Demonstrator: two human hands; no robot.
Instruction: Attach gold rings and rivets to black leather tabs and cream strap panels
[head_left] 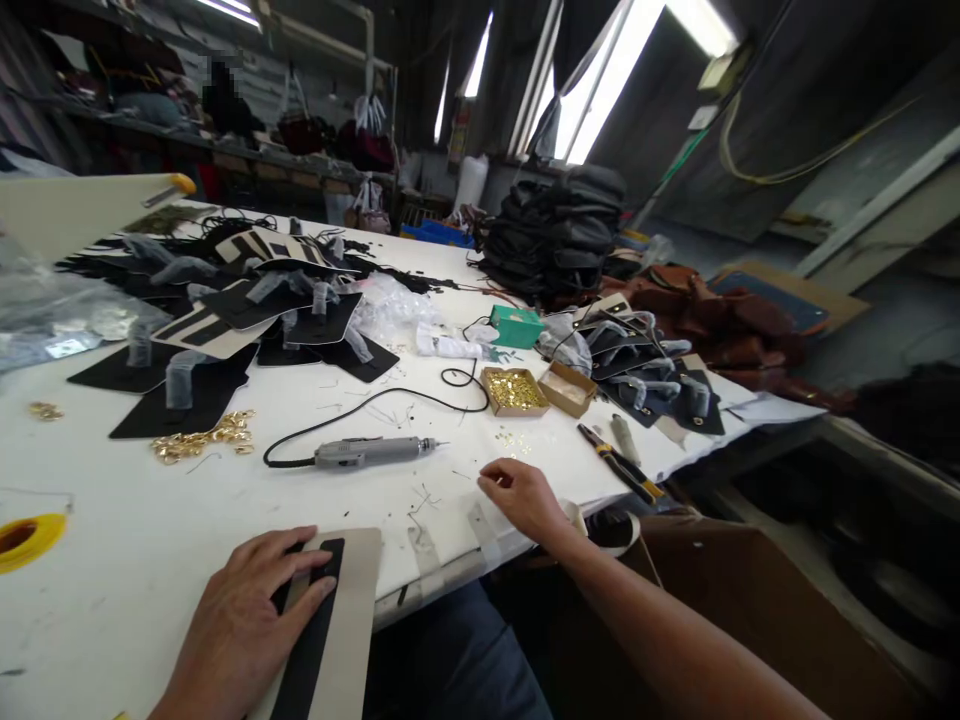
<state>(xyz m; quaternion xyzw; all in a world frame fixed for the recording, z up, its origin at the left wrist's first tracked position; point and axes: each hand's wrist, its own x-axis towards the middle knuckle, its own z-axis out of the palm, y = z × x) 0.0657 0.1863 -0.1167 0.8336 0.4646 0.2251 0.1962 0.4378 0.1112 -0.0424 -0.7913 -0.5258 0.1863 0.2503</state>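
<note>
My left hand lies with its fingers spread on a beige panel with black stripes at the table's front edge. Above the table to the right, my right hand is closed, thumb and fingers curled together; what it holds, if anything, is too small to name. A grey electric screwdriver with a black cord lies beyond both hands. Behind my right hand are small gold pieces scattered on the white table and a box of gold pieces. An open cardboard box stands beside it.
Black and striped panels are piled at the left, by gold clasps and a yellow tape roll. Yellow-black pliers lie at the right. Farther back are a green box and stacked black bags.
</note>
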